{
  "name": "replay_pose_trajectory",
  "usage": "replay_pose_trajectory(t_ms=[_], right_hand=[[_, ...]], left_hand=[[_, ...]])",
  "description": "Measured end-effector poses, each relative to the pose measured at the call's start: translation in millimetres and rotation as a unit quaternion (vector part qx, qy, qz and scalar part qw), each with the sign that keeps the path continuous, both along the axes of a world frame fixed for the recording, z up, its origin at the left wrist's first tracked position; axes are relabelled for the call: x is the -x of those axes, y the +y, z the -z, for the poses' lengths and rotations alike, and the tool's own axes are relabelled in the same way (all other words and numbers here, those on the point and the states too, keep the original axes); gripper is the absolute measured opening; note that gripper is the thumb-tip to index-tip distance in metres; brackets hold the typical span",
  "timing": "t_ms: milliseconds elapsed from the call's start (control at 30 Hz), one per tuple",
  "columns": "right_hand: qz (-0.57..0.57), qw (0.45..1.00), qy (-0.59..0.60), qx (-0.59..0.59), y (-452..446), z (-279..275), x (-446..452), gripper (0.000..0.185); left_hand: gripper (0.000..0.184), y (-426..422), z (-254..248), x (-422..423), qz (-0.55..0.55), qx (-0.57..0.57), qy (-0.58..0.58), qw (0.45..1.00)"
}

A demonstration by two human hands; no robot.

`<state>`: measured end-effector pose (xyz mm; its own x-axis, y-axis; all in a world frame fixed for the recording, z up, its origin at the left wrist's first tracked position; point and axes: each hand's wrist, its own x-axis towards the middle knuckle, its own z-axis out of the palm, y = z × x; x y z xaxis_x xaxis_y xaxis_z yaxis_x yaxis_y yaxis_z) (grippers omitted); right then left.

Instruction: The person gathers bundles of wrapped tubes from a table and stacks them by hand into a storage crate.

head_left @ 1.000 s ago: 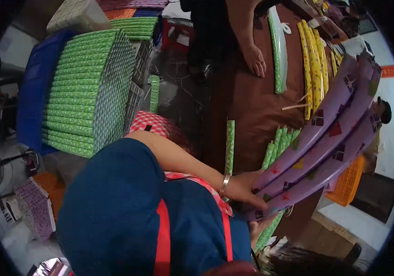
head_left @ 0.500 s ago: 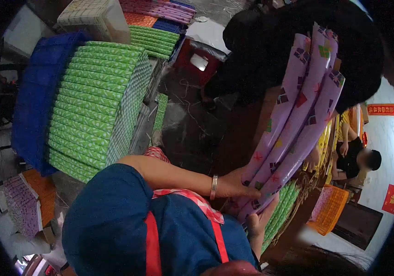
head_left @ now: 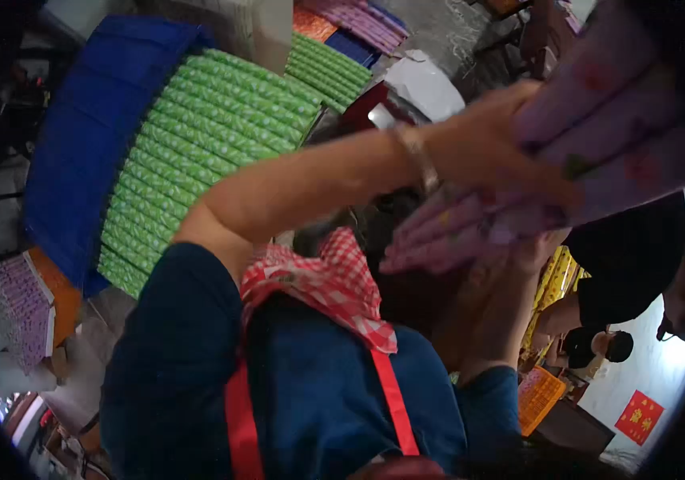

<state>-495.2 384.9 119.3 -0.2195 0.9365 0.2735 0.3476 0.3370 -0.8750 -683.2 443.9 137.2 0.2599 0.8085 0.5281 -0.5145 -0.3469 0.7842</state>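
Several purple patterned rolls (head_left: 614, 132) slant across the upper right, blurred by motion, their near ends pointing down and left. Across their top lies my left hand (head_left: 502, 148), with a bracelet on the wrist and its fingers wrapped round the bundle. My right hand (head_left: 536, 246) grips the rolls from below, partly hidden by them. The far ends run into the dark edge of the view.
Green patterned rolls (head_left: 214, 128) are stacked at left against a blue crate (head_left: 94, 136). More green rolls (head_left: 326, 68) lie behind. A person in black (head_left: 626, 260) is at right, another person (head_left: 594, 348) beyond. An orange basket (head_left: 541, 400) is at lower right.
The purple rolls have come up and closer to the camera, tilting further right, with both hands on them. The view has turned, and the person in black appears farther right and lower.
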Motion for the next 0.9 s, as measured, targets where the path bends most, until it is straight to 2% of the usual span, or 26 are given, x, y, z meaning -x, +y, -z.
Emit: replay_pose_trajectory(t_ms=[133,333,433,533,567,633,667,700,767,800,900], right_hand=[[-0.042,0.994,0.1,0.033,112,52,-21,0.075],[-0.092,0.954,0.285,-0.031,230,99,32,0.06],[-0.136,0.945,0.295,-0.047,299,96,56,0.06],[-0.194,0.937,0.288,-0.036,360,96,78,0.06],[-0.209,0.933,0.292,-0.033,392,99,81,0.06],[-0.225,0.93,0.29,-0.015,421,112,84,0.06],[-0.23,0.929,0.291,-0.009,436,119,83,0.06],[-0.231,0.929,0.288,0.002,449,132,89,0.06],[-0.236,0.93,0.283,0.021,466,156,105,0.06],[-0.239,0.929,0.28,0.031,469,168,118,0.06],[-0.249,0.928,0.272,0.06,482,206,162,0.06]], left_hand=[[0.066,13,21,19,-0.061,0.021,0.024,0.998],[0.065,113,24,44,-0.156,-0.098,0.121,0.975],[0.064,202,9,55,-0.208,-0.196,0.184,0.94],[0.067,275,24,54,-0.135,-0.116,0.133,0.975],[0.074,294,22,53,-0.089,-0.045,0.154,0.983],[0.075,332,31,49,-0.072,-0.05,0.197,0.976],[0.077,347,33,50,-0.1,-0.081,0.247,0.96],[0.077,364,47,54,-0.096,-0.076,0.25,0.96],[0.078,393,77,57,-0.191,-0.159,0.335,0.909],[0.079,404,88,63,-0.146,-0.123,0.368,0.91],[0.078,430,124,83,-0.138,-0.129,0.449,0.873]])
